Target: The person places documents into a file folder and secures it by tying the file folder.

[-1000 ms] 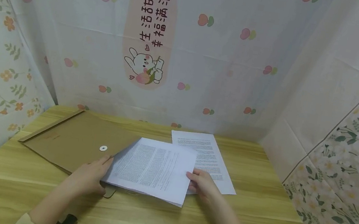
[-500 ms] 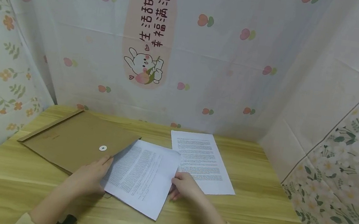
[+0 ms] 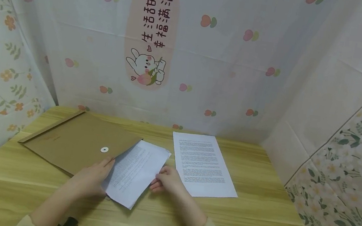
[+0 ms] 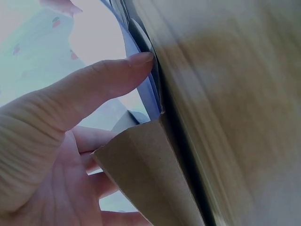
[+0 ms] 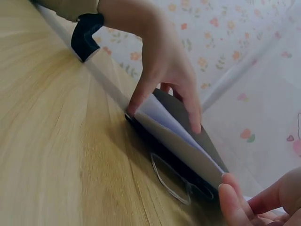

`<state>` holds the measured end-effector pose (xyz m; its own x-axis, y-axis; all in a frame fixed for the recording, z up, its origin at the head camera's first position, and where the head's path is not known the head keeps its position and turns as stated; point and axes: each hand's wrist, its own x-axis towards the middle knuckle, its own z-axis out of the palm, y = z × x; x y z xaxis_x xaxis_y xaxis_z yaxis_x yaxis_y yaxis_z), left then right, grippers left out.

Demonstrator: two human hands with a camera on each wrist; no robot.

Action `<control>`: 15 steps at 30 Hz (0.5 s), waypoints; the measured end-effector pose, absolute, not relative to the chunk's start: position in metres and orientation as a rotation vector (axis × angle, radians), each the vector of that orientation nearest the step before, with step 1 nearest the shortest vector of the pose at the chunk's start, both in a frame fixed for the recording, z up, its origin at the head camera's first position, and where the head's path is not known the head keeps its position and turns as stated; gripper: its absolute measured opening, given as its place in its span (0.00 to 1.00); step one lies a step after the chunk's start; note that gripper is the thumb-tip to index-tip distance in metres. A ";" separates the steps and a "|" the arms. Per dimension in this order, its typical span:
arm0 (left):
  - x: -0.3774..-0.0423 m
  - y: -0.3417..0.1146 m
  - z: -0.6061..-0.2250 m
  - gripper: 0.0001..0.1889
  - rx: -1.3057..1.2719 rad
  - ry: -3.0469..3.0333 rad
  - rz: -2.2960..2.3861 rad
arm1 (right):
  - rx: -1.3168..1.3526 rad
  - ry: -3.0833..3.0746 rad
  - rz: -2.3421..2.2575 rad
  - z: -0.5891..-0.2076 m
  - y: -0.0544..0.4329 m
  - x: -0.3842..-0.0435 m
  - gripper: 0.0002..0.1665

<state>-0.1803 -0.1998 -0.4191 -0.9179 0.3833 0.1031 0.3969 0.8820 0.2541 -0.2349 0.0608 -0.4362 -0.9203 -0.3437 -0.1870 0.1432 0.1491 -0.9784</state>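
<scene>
A brown paper document envelope [image 3: 85, 136] with a white button lies on the left of the table, its mouth facing right. A stack of printed papers [image 3: 139, 168] sits partly inside that mouth, the outer part sticking out. My left hand [image 3: 91, 177] grips the envelope's near corner at the mouth; in the left wrist view its thumb [image 4: 117, 77] lies by the paper edges and its fingers are partly behind the brown edge. With my right hand [image 3: 166, 180] I hold the outer edge of the stack, fingertips [image 5: 230, 197] at the paper in the right wrist view.
One printed sheet [image 3: 203, 165] lies flat to the right of the stack. A loop of string [image 5: 171, 181] hangs by the envelope's mouth. Patterned cloth [image 3: 227, 77] hangs behind the wooden table [image 3: 257, 214] and along both sides.
My right hand has moved left with the papers, and less of the stack shows outside the envelope. The left hand and envelope have stayed in place. More of the separate sheet is uncovered.
</scene>
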 end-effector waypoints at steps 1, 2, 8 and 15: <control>-0.180 -0.200 -0.419 0.48 -0.625 -3.000 -0.422 | -0.174 2.043 -1.852 -0.436 0.058 -0.236 0.03; -0.180 -0.200 -0.419 0.48 -0.626 -3.002 -0.424 | -0.162 2.024 -1.875 -0.437 0.056 -0.236 0.03; -0.180 -0.201 -0.419 0.50 -0.629 -3.022 -0.464 | -0.110 1.952 -1.947 -0.440 0.044 -0.243 0.02; -0.181 -0.198 -0.418 0.52 -0.637 -3.014 -0.469 | -0.109 1.938 -1.979 -0.438 0.030 -0.251 0.05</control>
<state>-0.1808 -0.1980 -0.4185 -0.9161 0.3917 0.0859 0.3993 0.8711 0.2860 -0.2510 0.0297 -0.4384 -0.9295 -0.3109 -0.1982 0.2045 0.0123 -0.9788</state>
